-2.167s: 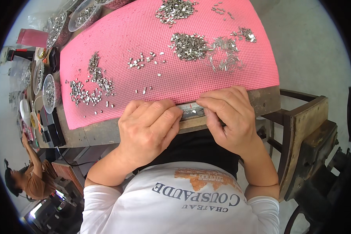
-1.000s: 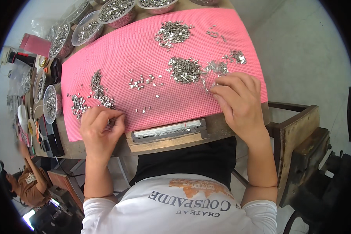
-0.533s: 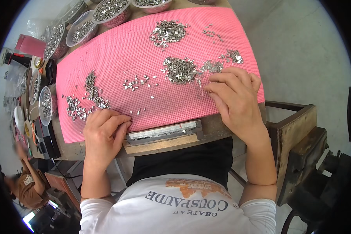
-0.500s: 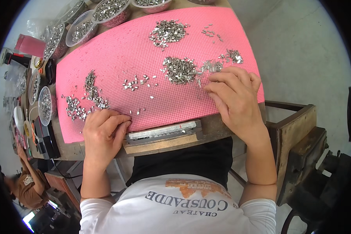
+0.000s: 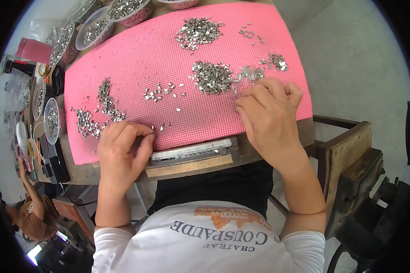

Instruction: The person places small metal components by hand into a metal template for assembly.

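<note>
On a pink textured mat (image 5: 136, 63), my left hand (image 5: 119, 145) rests near the left front edge. Its thumb and forefinger come together beside a few loose metal bits (image 5: 161, 128); anything between them is too small to make out. My right hand (image 5: 269, 119) is curled, fingertips pinched by the thin metal pins (image 5: 249, 73); what they hold is hidden. A heap of small silvery metal pieces (image 5: 212, 77) lies left of those pins. Between my hands, at the table's front edge, sits a narrow grooved metal fixture (image 5: 191, 153) with a pale strip and a row of small parts.
More metal pieces lie in a far heap (image 5: 198, 32) and a left heap (image 5: 107, 100). Several clear plastic bowls (image 5: 95, 34) of pieces line the back and left. A wooden stand (image 5: 341, 150) is at the right. Another person (image 5: 36, 214) sits far left.
My right hand has drawn slightly nearer and left, its fingers curling in tighter. My left hand's fingertips have lifted a little away from the fixture. The view has shifted slightly.
</note>
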Tool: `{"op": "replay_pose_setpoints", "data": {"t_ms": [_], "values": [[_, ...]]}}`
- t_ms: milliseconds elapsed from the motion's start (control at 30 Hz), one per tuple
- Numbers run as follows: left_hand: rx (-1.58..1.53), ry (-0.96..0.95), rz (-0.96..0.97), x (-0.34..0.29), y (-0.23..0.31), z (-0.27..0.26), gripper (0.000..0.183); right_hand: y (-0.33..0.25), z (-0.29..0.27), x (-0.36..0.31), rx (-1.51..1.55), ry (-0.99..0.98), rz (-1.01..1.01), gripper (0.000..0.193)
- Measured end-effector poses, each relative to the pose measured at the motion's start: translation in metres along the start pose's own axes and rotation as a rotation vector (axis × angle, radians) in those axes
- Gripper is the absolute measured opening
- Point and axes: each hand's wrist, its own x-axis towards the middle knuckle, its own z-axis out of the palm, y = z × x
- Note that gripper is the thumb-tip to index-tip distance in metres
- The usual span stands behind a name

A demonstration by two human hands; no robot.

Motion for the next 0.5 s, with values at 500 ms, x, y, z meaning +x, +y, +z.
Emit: {"op": "replay_pose_setpoints", "data": {"t_ms": [500], "values": [[-0.230, 0.002, 0.198, -0.003, 0.053, 0.042, 0.022, -0.051, 0.013, -0.042, 0.615, 0.114, 0.131, 0.024]]}}
